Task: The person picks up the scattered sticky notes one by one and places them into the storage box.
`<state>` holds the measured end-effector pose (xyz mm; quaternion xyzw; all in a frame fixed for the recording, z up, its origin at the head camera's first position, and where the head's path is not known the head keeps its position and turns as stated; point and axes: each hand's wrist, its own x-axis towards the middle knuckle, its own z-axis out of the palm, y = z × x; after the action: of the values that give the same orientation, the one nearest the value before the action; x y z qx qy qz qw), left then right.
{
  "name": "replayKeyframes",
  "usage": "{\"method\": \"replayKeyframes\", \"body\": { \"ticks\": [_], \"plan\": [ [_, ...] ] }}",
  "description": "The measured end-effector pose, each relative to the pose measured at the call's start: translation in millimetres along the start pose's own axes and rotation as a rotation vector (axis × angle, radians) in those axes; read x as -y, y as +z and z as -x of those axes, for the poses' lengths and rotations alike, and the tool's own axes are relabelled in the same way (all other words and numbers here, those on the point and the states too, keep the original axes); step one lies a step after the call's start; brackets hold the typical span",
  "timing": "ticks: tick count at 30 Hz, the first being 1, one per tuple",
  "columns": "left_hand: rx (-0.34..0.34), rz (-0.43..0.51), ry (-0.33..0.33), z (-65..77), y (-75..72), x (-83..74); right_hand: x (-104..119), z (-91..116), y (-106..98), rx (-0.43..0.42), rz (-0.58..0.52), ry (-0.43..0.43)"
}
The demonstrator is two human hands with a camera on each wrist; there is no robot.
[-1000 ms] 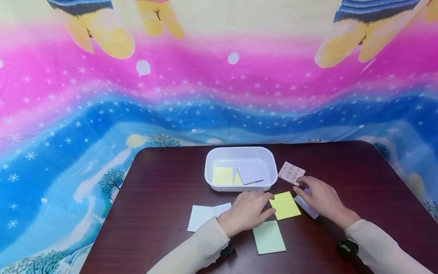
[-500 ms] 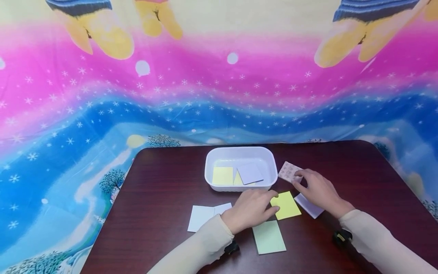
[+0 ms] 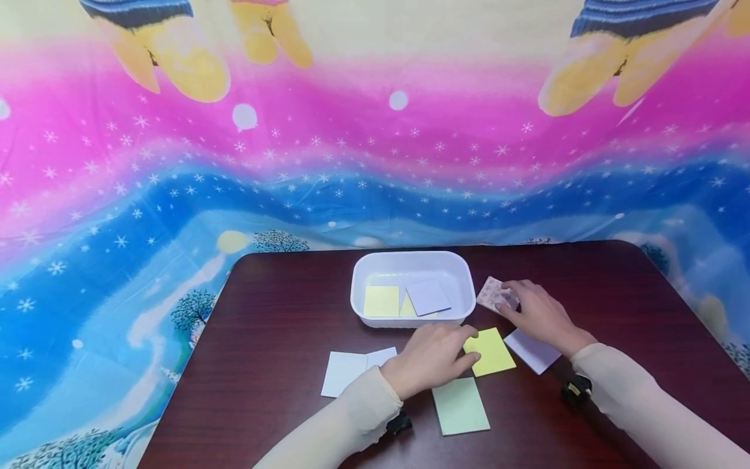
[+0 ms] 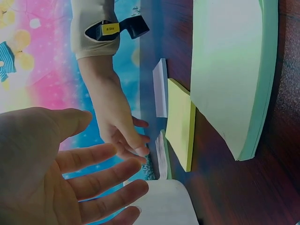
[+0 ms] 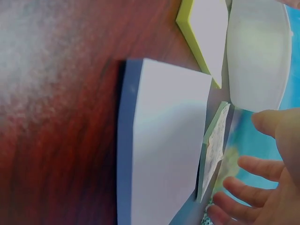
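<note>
1. Hovering at the patterned pad [image 3: 491, 296], the right hand [image 3: 541, 316] has its thumb and fingers spread well apart, gripping nothing; I cannot tell whether a fingertip touches the pad.
2. That patterned pad lies flat on the dark reddish table [image 3: 263, 312], just right of the white tub [image 3: 375, 322]; the right hand covers part of it in the head view.
3. Loosely spread, the left hand [image 3: 424, 361] holds nothing; in the left wrist view its fingers stand apart from the pads, while in the head view the fingertips overlap the left edge of the yellow pad [image 3: 491, 354].
4. Nearer the person than the yellow pad lies the pale green pad [image 3: 461, 407]; to the right is the lavender pad [image 3: 534, 352], partly beneath the right hand in the head view.
5. Left of the left hand lie two white pads [image 3: 342, 373], side by side; the hand and sleeve [image 3: 346, 417] partly hide them.
6. Inside the tub are two pale yellow pads [image 3: 381, 301]; a pale lavender square [image 3: 429, 296] overlaps the right-hand one; beyond the table hangs a colourful printed cloth [image 3: 293, 150].
</note>
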<state>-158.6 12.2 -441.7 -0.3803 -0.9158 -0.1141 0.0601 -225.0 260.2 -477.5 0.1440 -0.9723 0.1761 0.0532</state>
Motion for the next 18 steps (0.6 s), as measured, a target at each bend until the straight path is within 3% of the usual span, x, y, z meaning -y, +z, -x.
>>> {"method": "replayKeyframes", "body": {
  "ticks": [18],
  "plan": [
    [0.015,-0.013,0.001,-5.5,2.5,-5.1,-2,-11,4,0.137,0.073,0.077]
  ]
}}
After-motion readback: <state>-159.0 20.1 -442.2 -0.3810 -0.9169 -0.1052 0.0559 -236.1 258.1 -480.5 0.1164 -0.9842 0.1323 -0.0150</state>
